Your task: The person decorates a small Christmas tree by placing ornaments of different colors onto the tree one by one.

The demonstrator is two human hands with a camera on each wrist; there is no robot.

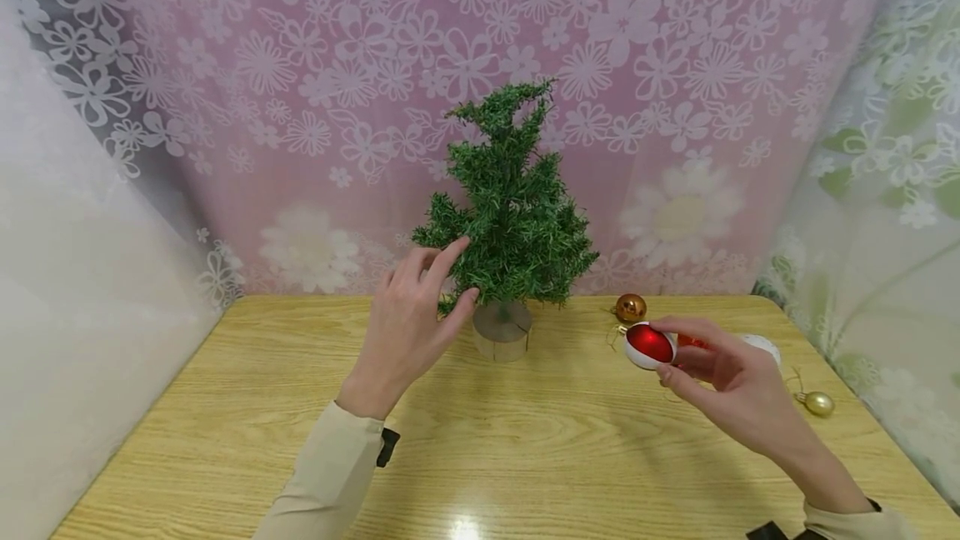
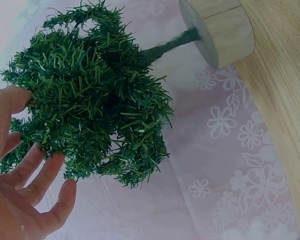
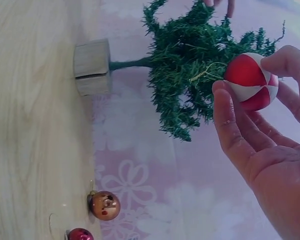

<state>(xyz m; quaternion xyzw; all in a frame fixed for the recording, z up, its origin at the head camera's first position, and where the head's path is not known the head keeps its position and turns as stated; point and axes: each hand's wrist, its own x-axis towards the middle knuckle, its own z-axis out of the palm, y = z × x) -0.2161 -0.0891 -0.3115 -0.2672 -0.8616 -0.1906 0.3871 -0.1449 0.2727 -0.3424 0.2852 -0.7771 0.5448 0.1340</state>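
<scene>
A small green artificial Christmas tree [image 1: 513,215] stands upright on a round wooden base [image 1: 501,336] near the back of the table. My left hand [image 1: 408,315] is at its lower left branches, thumb and fingers spread, the fingertips against the greenery. In the left wrist view, the fingers of my left hand [image 2: 27,200] are loosely bent beside the needles. My right hand [image 1: 731,382] pinches a red and white Christmas bauble [image 1: 649,346] between thumb and fingers, right of the tree. A gold hanging loop [image 3: 206,73] sticks out from the bauble's top.
A copper bauble [image 1: 630,308] lies on the wooden table [image 1: 525,457] behind the held one. Partly hidden by the right hand are a red bauble [image 1: 692,341] and a white one [image 1: 763,347]. A small gold bauble [image 1: 819,403] lies near the right edge. A floral curtain [image 1: 360,90] hangs behind.
</scene>
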